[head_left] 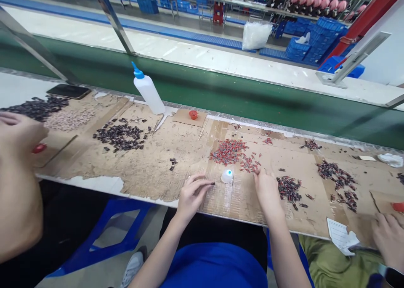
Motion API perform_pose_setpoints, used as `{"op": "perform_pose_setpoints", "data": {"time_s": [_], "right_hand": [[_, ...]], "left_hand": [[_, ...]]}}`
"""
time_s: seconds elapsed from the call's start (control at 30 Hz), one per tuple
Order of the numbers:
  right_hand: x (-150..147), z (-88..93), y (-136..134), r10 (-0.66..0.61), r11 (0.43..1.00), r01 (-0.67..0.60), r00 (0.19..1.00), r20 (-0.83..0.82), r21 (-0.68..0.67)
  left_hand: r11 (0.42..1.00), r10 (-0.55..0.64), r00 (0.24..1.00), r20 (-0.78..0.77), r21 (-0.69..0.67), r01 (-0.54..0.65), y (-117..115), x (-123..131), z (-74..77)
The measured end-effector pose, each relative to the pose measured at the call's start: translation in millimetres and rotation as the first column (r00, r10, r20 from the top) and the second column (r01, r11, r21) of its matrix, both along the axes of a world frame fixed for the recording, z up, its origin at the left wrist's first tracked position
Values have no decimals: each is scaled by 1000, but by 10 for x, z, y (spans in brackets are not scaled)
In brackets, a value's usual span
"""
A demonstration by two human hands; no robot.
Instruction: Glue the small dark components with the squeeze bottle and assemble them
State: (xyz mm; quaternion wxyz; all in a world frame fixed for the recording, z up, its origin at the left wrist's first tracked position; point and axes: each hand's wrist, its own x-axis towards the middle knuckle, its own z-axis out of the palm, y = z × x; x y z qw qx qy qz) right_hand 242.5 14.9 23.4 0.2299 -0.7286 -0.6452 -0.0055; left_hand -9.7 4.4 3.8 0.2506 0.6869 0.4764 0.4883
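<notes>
My left hand [193, 195] pinches a small dark part [212, 183] between thumb and fingertips, just above the cardboard. My right hand [267, 191] reaches to the edge of a loose scatter of small red-and-silver parts [250, 163]; its fingertips are together, and whatever lies between them is too small to make out. Between my hands stands a small translucent bottle [227, 176] with a blue tip. The main heap of red parts [227, 151] lies beyond it. A heap of black-and-red pieces [288, 188] sits right of my right hand. A few black pieces [172, 164] lie left of the bottle.
A large white squeeze bottle [148, 90] and an orange-red cap [193, 114] stand at the back. Black pieces [120, 135] are heaped at left. Co-workers' hands [19, 132] work on both sides. A green belt [202, 92] runs behind the cardboard-covered table.
</notes>
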Motion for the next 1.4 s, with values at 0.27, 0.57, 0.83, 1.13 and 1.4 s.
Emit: {"op": "perform_pose_setpoints", "data": {"time_s": [0.27, 0.57, 0.83, 1.13, 1.4], "right_hand": [[-76, 342, -255, 132, 991, -116, 871, -473, 64], [-600, 588, -507, 506, 862, -314, 566, -650, 397], [-483, 667, -479, 691, 714, -535, 644, -330, 451], [-488, 657, -490, 706, 678, -593, 689, -161, 434], [-477, 675, -498, 735, 634, -660, 676, -50, 402]], "left_hand": [[993, -28, 976, 218, -103, 51, -139, 133, 331], [982, -102, 966, 239, -131, 136, -250, 257, 655], [982, -167, 969, 183, -61, 181, -282, 242, 734], [939, -155, 942, 297, -252, 234, -300, 242, 737], [843, -139, 899, 416, -427, 328, -257, 253, 723]]}}
